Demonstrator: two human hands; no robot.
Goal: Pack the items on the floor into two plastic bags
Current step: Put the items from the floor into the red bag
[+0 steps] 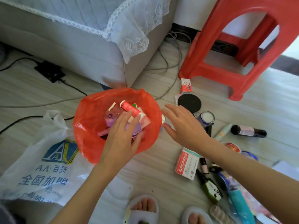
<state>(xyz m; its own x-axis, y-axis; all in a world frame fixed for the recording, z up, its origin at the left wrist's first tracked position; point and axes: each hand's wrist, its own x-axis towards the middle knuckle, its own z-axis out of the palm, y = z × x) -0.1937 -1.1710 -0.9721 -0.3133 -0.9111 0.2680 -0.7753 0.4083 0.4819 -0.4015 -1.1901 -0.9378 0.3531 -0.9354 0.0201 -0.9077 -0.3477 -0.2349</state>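
Grey sofa (pixel 68 46) with a lace-edged cover fills the far left of what I see, and a red plastic stool (pixel 239 50) stands at the far right, both on the pale floor (pixel 161 172). Nearer me on the left lies a white plastic bag (pixel 37 173) printed with blue letters, flat and touching the red plastic bag (pixel 90 125), which sits open at the middle with several small things already inside. My left hand (pixel 123 138) is over that bag's mouth, its fingers (pixel 134 122) nearly straight and relaxed, the tips touching a red and white tube (pixel 131 109) that lies on top of the pile; I cannot tell whether they pinch it. My right hand (pixel 182 125) hovers just right of the bag with fingers spread, grasping nothing, above the loose items on the floor. Among those, a red and white medicine box (pixel 186 165) lies beside my right forearm, a black round disc (pixel 189 102) lies beyond the fingertips, a blue tin (pixel 206 119) stands just beside the hand, and a dark bottle (pixel 248 131) lies on its side further right.
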